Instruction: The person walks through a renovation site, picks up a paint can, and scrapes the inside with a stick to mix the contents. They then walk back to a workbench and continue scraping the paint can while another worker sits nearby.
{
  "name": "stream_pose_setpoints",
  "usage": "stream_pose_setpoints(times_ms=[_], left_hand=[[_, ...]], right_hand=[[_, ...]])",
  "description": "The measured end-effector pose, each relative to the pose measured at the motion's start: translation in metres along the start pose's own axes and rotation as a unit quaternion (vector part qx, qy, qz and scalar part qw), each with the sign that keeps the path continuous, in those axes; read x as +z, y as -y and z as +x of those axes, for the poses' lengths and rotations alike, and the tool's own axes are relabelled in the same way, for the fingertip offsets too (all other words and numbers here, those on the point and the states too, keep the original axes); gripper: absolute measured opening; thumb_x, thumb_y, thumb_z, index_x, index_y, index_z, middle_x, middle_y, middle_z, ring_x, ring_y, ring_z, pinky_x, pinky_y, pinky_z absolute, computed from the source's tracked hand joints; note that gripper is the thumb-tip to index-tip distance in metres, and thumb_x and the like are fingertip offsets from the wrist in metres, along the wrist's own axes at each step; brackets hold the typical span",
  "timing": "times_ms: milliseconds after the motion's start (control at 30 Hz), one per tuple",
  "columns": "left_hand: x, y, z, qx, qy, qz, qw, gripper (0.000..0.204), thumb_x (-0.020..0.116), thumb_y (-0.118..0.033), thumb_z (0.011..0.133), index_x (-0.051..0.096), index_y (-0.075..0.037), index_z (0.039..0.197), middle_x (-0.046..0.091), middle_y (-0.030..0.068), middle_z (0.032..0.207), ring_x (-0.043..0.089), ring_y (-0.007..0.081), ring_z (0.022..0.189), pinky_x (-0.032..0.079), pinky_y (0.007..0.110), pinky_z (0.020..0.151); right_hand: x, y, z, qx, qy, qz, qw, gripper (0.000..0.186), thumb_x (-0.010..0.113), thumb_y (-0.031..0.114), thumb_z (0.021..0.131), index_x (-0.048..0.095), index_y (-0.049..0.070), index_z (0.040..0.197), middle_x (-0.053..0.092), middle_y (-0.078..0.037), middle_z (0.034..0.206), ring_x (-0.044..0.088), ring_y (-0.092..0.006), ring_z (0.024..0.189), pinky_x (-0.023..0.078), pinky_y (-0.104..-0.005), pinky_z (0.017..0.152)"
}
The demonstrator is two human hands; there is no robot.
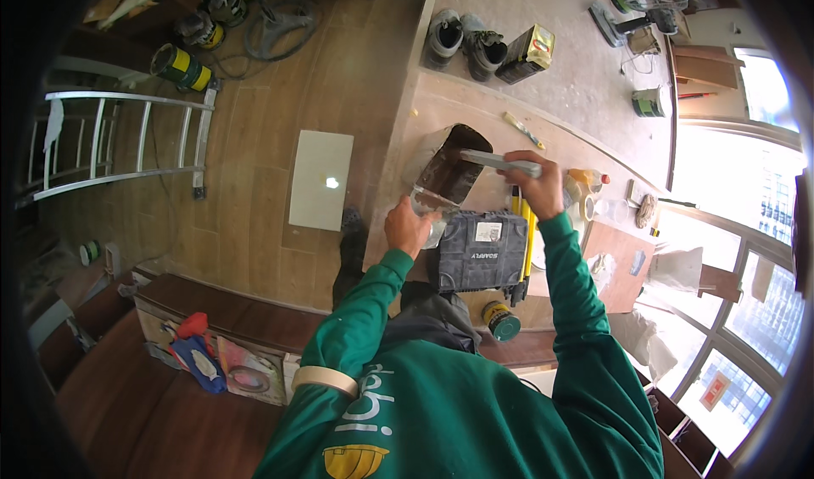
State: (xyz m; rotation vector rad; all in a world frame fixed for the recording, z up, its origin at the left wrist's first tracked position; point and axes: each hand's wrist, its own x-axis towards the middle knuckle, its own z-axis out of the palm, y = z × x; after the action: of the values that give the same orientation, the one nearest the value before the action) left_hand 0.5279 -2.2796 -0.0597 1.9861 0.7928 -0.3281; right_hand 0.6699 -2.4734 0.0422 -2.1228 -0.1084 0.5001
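My right hand [538, 184] is closed round the handle of a long, flat pale-grey tool [492, 158]. Its far end reaches over the opening of a cut-open rectangular tin [438, 153] with brown residue inside; whether it is a brush or a scraper I cannot tell. My left hand [409, 227] grips what looks like a clear plastic cup [435, 231], held against the tin's near side, its rim partly hidden by my fingers. Just below the tin lies a dark grey tool case [481, 246] with a white label.
A paintbrush [524, 130] and bottles [591, 178] lie beyond the tin. Yellow bars [530, 246] flank the case. Shoes [462, 45] and a square can [526, 53] stand farther off. To the left are a closed laptop [320, 180], an aluminium ladder [127, 174] and a round can [500, 320] near my legs.
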Motion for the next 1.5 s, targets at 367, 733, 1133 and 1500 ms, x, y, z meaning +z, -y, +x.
stream_pose_setpoints(times_ms=[367, 733, 1133, 1500], left_hand=[[0.021, 0.022, 0.006, 0.007, 0.027, -0.04, 0.999, 0.061, 0.079, -0.037, 0.069, 0.057, 0.002, 0.11, 0.064, 0.0246, 0.106, 0.061, 0.0412, 0.101, 0.047, 0.049, 0.088], [0.016, 0.02, 0.006, 0.061, -0.017, 0.017, 0.998, 0.054, 0.076, -0.04, 0.072, 0.055, 0.0, 0.102, 0.066, 0.0252, 0.095, 0.063, 0.0424, 0.093, 0.049, 0.05, 0.082], [0.017, 0.022, 0.007, 0.077, -0.018, 0.021, 0.997, 0.051, 0.075, -0.037, 0.072, 0.054, 0.001, 0.1, 0.065, 0.0244, 0.093, 0.062, 0.0437, 0.093, 0.049, 0.051, 0.08], [0.024, 0.025, 0.005, 0.07, -0.02, -0.003, 0.997, 0.048, 0.075, -0.034, 0.072, 0.056, 0.0, 0.1, 0.063, 0.025, 0.098, 0.06, 0.0431, 0.099, 0.047, 0.051, 0.084]], right_hand=[[0.076, -0.014, 0.064, -0.12, 0.049, -0.342, 0.931, 0.031, 0.068, 0.024, 0.075, 0.065, 0.005, 0.099, 0.069, -0.018, 0.096, 0.066, -0.0379, 0.091, 0.053, -0.0463, 0.081], [0.112, -0.015, 0.085, -0.019, 0.123, -0.568, 0.813, 0.027, 0.077, 0.027, 0.067, 0.073, 0.009, 0.086, 0.072, -0.013, 0.093, 0.07, -0.0287, 0.092, 0.055, -0.0383, 0.081], [0.112, -0.035, 0.097, -0.226, 0.147, -0.595, 0.758, 0.009, 0.068, 0.014, 0.067, 0.071, 0.008, 0.073, 0.07, -0.014, 0.079, 0.069, -0.0304, 0.081, 0.055, -0.0405, 0.075], [0.089, -0.051, 0.086, -0.192, 0.165, -0.506, 0.824, 0.015, 0.067, 0.016, 0.062, 0.068, 0.003, 0.071, 0.067, -0.022, 0.08, 0.066, -0.0398, 0.079, 0.053, -0.0478, 0.077]])
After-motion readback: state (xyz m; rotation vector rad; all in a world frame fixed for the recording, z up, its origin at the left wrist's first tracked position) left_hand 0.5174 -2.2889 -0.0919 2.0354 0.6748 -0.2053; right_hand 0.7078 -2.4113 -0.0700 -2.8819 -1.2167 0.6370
